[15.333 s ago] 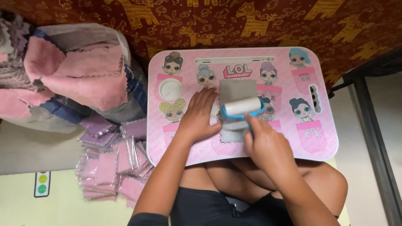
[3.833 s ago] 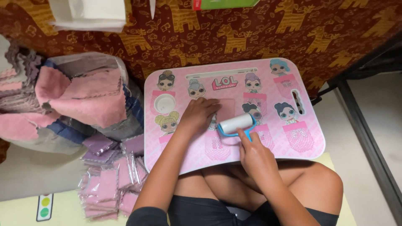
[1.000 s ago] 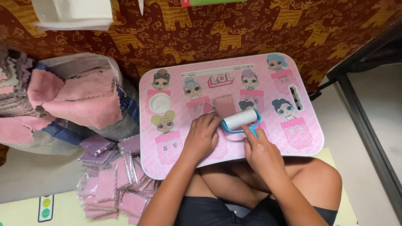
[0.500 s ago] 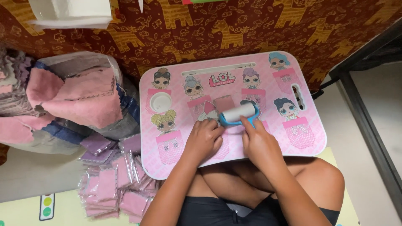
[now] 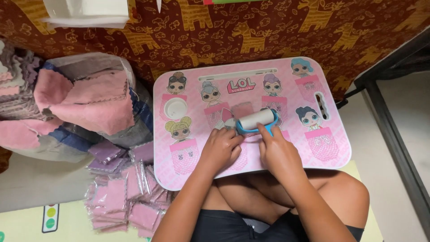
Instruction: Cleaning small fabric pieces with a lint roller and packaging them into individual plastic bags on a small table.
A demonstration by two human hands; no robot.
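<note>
A pink lap table (image 5: 331, 152) printed with cartoon dolls rests over my crossed legs. On its middle lies a small pink cloth (image 5: 242, 110). My right hand (image 5: 277, 150) grips the blue handle of a lint roller (image 5: 255, 120), whose white roll lies across the near part of the cloth. My left hand (image 5: 220, 149) lies beside it with curled fingers, pressing down on the cloth's near edge; the part of the cloth under both hands is hidden.
A plastic bag of loose pink and grey cloths (image 5: 85, 105) stands left of the table. Several packaged pink and purple cloths (image 5: 123, 190) are piled on the floor at lower left. A patterned brown fabric wall (image 5: 251, 31) is behind; a dark frame (image 5: 389, 130) runs along the right.
Over the last second the lint roller has moved slightly toward me across the pink cloth. My left hand has stayed on the cloth's near edge. Much earlier the cloth under the roller was grey.
</note>
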